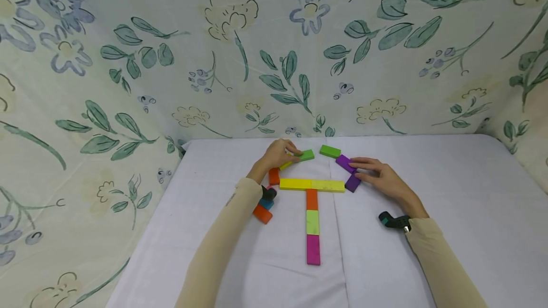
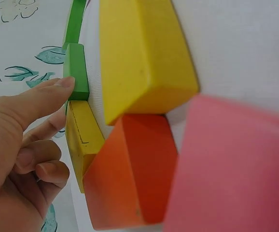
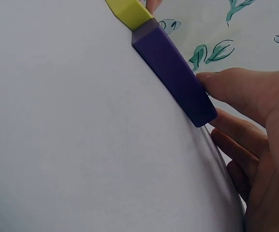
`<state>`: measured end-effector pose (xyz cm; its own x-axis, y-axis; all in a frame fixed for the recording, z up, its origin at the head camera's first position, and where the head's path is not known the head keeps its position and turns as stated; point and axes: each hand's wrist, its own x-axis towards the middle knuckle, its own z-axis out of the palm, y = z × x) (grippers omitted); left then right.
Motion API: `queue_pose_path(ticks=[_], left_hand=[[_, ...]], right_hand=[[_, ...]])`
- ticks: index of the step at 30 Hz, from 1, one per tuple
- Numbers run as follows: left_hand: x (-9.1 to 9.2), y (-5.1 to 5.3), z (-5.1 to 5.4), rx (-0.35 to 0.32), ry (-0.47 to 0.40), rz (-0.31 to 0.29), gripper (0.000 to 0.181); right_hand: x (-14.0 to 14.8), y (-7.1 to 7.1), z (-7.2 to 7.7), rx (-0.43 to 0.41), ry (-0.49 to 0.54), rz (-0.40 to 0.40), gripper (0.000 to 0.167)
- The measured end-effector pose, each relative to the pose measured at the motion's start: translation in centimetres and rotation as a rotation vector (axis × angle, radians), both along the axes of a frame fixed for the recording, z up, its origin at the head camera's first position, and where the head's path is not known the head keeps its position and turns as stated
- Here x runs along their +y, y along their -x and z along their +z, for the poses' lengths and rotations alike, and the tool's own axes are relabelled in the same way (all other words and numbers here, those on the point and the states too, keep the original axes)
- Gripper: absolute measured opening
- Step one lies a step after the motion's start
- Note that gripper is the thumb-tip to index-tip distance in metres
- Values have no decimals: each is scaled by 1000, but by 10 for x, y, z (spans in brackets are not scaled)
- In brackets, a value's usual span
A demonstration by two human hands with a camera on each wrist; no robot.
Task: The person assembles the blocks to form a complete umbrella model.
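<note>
At the back of an arched row of coloured blocks, my left hand (image 1: pixel 279 154) pinches a green block (image 1: pixel 306 155) near its end, thumb on the near side; its other fingers are curled. A yellow block (image 2: pixel 84 130) and an orange block (image 1: pixel 274 176) continue the row below it. A second green block (image 1: pixel 330 150) lies across a gap to the right. My right hand (image 1: pixel 383 179) has its fingers extended at the right side, touching an upper purple block (image 1: pixel 345 163) and a lower purple block (image 1: pixel 353 182). In the right wrist view the thumb rests against the lower purple block (image 3: pixel 175 75).
Within the arch, two yellow blocks (image 1: pixel 295 184) form a crossbar. Orange, lime (image 1: pixel 312 222) and magenta (image 1: pixel 313 250) blocks run down from it. Blue (image 1: pixel 266 204) and orange (image 1: pixel 262 214) blocks lie by the left wrist, which partly hides a pink block (image 2: pixel 236 169). White cloth (image 1: pixel 385 260) covers the table.
</note>
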<state>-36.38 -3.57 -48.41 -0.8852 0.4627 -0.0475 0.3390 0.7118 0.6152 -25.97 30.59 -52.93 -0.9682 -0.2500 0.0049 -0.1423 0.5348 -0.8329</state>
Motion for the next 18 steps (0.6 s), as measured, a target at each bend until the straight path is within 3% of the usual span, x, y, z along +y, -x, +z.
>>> queue_pose_path(ticks=[11, 18], left_hand=[[-5, -6, -1, 0, -13, 10, 26], [-28, -11, 4, -2, -77, -1, 28]], right_hand=[[-1, -1, -1, -2, 6, 5, 42], [-1, 0, -2, 7, -4, 4, 42]])
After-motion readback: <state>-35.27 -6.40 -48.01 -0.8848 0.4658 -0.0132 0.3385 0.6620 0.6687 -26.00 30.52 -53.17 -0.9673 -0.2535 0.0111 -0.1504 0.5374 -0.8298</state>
